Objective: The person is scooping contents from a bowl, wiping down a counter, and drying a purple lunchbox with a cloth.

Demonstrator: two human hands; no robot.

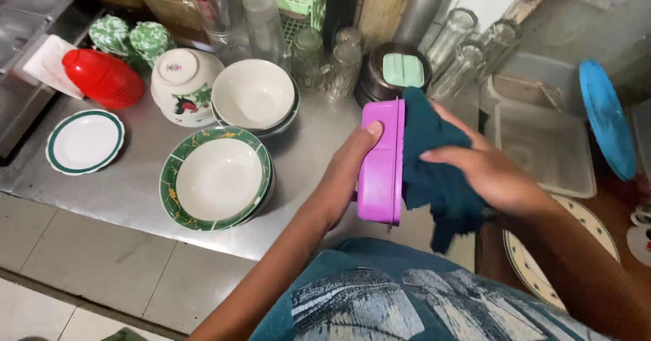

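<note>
At the far left of the steel tabletop (135, 198) lie a small green-rimmed plate (85, 141) and a red plastic piece (103, 79), with two green-and-white knobbed things (130, 38) behind. Next come a white bowl with a painted pattern (184, 83), a plain white bowl on a stack (253, 95), and in front a stack of green-rimmed bowls (215, 178). They look clean and set out in order, so much of the dish work seems done, though whether they are dry cannot be told.

In the middle, the left hand (342, 178) holds a purple plastic container (382, 161) on edge above the tabletop's front edge, its fingers clamped on the container's wall, thumb on the rim. The right hand (483, 168) presses a dark teal cloth (434, 171) into the container's open side, fingers closed over the cloth. This wiping looks midway: the container is not yet set down.

Behind stand upturned glasses (337, 63) and bottles (380, 2). To the right, a clear tray (549, 144), a blue lid (605, 117) and a patterned plate (542, 273) wait.
</note>
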